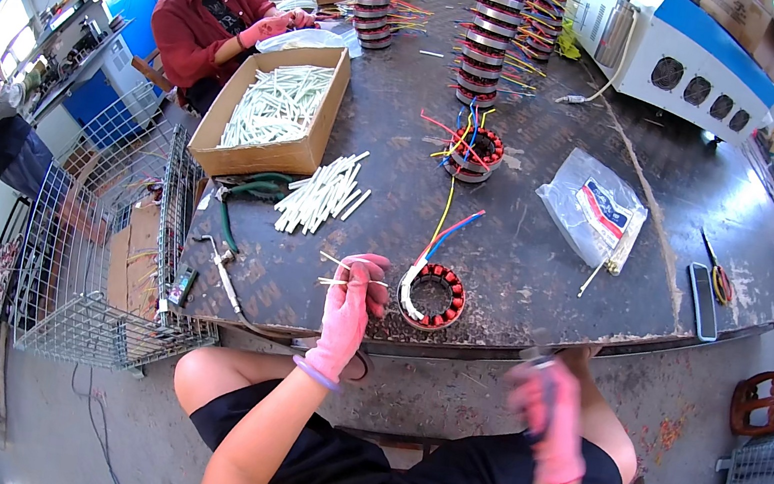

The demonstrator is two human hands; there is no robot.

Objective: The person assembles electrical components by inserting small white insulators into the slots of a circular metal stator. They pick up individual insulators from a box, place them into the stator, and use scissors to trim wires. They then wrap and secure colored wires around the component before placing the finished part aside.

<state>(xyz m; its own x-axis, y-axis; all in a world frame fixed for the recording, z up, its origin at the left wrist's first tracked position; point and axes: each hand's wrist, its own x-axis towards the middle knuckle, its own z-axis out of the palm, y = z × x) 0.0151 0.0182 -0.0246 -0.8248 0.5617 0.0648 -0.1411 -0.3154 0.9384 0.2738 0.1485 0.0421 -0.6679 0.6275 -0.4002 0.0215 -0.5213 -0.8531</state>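
Observation:
My left hand (355, 303), in a pink glove, is closed on thin whitish strips that stick out to both sides of the fingers. Just right of it a stator ring (453, 315) with red windings lies flat near the table's front edge. Its yellow, blue and red wires run out through a white sleeve (410, 278), pointing away from me. My right hand (549, 420), also pink-gloved and blurred by motion, is beyond the front edge, above my knee. It grips a dark-handled tool with a metal tip (536, 357), whose exact kind is blurred.
Loose white tubes (324, 194) lie beside a cardboard box (325, 121) full of them. Another stator (473, 159) and stator stacks (487, 45) stand farther back. At right are a plastic bag (590, 208), a phone (702, 302) and scissors (720, 283). A co-worker (201, 20) sits at far left.

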